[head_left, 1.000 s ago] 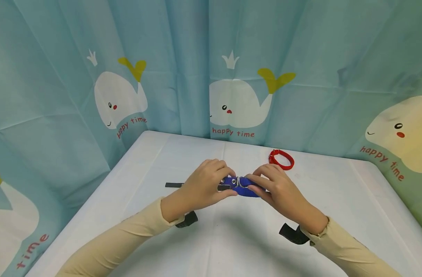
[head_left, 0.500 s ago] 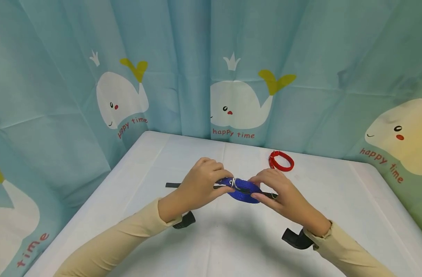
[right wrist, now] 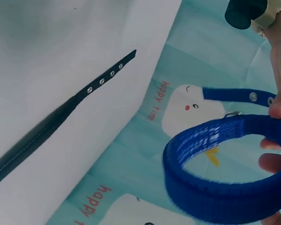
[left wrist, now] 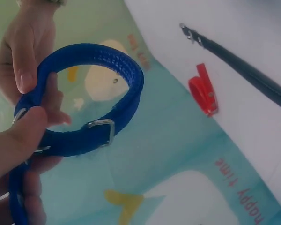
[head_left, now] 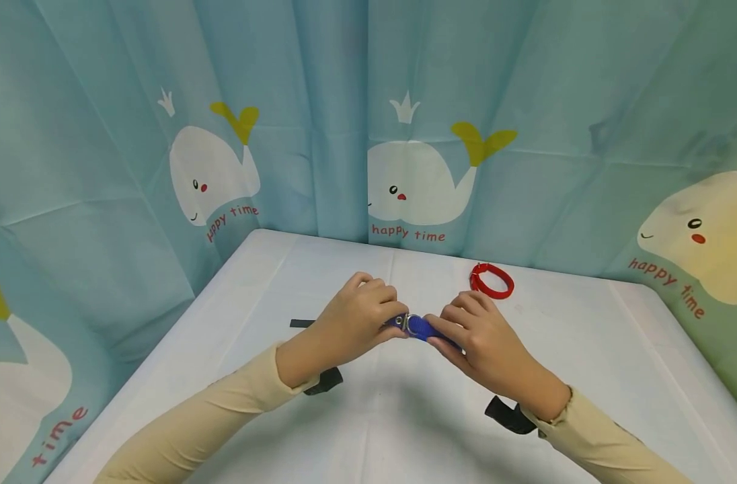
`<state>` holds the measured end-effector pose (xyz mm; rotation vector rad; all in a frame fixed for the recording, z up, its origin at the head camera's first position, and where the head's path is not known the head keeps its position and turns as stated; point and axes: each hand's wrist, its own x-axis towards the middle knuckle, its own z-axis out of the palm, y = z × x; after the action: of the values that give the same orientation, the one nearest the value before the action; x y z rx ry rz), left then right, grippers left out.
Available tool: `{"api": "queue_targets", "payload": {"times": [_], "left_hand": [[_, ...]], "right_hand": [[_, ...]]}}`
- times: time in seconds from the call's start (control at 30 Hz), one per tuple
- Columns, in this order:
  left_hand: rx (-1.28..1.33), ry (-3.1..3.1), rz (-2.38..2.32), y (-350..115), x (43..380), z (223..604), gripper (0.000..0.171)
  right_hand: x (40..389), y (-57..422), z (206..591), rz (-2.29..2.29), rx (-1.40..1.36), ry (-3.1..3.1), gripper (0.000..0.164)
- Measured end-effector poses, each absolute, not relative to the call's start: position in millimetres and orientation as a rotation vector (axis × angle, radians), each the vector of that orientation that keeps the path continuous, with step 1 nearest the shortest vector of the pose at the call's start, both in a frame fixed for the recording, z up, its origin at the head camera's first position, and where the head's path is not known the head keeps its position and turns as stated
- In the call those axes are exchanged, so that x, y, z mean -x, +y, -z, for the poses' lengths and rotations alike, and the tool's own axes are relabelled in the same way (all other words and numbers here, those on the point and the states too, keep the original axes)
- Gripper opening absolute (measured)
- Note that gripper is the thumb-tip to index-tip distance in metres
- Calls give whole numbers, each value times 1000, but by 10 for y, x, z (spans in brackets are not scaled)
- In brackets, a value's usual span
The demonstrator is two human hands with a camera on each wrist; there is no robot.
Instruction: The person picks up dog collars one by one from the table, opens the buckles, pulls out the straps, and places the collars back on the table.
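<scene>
A blue collar [head_left: 424, 328], curved into a loop, is held above the table between both hands. My left hand [head_left: 359, 314] pinches it near a metal ring, thumb below and fingers above. On the other side my right hand [head_left: 480, 329] grips the loop between thumb and fingers. The left wrist view shows a silver buckle [left wrist: 103, 131] on the loop. In the right wrist view, a free strap end with metal eyelets [right wrist: 253, 96] sticks out past the fingers. A black collar [head_left: 302, 323] lies straight on the table beyond the hands, mostly hidden by them.
A red collar [head_left: 492, 281], coiled in a ring, lies near the back edge of the white table [head_left: 356, 430], beyond my right hand. A pale blue curtain [head_left: 320, 134] with printed whales hangs around the table.
The blue collar has tilted from showing its open loop to nearly edge-on. My right hand has shifted slightly left toward my left hand, which stays about in place.
</scene>
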<state>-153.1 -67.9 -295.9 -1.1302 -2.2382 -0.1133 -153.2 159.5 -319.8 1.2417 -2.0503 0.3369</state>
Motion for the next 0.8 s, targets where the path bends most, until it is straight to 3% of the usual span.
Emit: {"api": "queue_targets", "payload": {"times": [0.27,0.53,0.8], "left_hand": [[1148,-2299,104,-647,1529,2921,27],[1149,-2383,154,-684,1506,2911,25],[1159,-2422,411,-733,1510,2930,21]], "right_hand": [[1540,1546,3182,-266,-1241,-2053,50],[1565,1573,3144,-178,-1245,-2107,39],[1567,1651,3162,-350,-1197,-2150,46]]}}
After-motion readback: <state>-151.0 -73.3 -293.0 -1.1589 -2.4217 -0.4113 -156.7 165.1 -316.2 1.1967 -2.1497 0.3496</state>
